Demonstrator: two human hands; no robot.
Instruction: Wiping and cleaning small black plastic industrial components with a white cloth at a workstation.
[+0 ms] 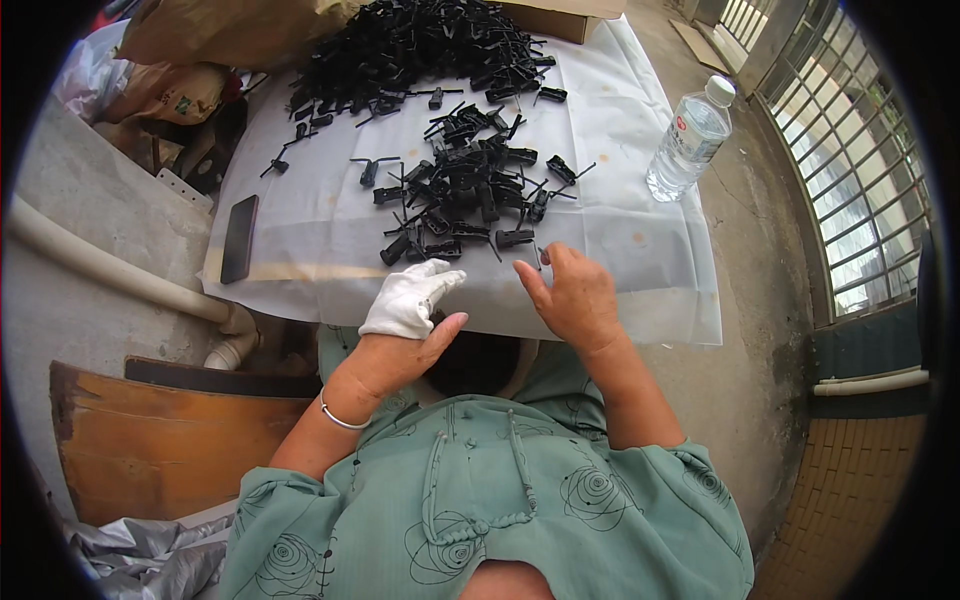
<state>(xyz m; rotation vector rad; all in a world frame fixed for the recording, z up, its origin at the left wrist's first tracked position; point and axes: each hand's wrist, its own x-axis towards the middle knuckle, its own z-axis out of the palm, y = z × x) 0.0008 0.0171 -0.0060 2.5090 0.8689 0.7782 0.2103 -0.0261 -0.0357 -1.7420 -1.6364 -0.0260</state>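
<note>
My left hand [408, 306], in a white glove that leaves the thumb bare, hovers at the table's front edge. Its fingers are stretched out, and I see nothing in them. Across from it, my bare right hand [575, 295] has its thumb and forefinger apart, with a thin black leg of a part close by the fingertip. Just beyond both hands lies a loose heap of small black plastic clip-like parts [487, 198] with thin legs. One such part [514, 238] rests right ahead of my right hand. The parts' exact kind is unclear.
A larger mound of the same black parts [410, 50] fills the far end of the white-covered table [640, 265]. A clear water bottle [690, 140] stands at the right edge, a dark phone [239, 240] lies at the left. Behind are a brown bag [220, 32] and a cardboard box [550, 20].
</note>
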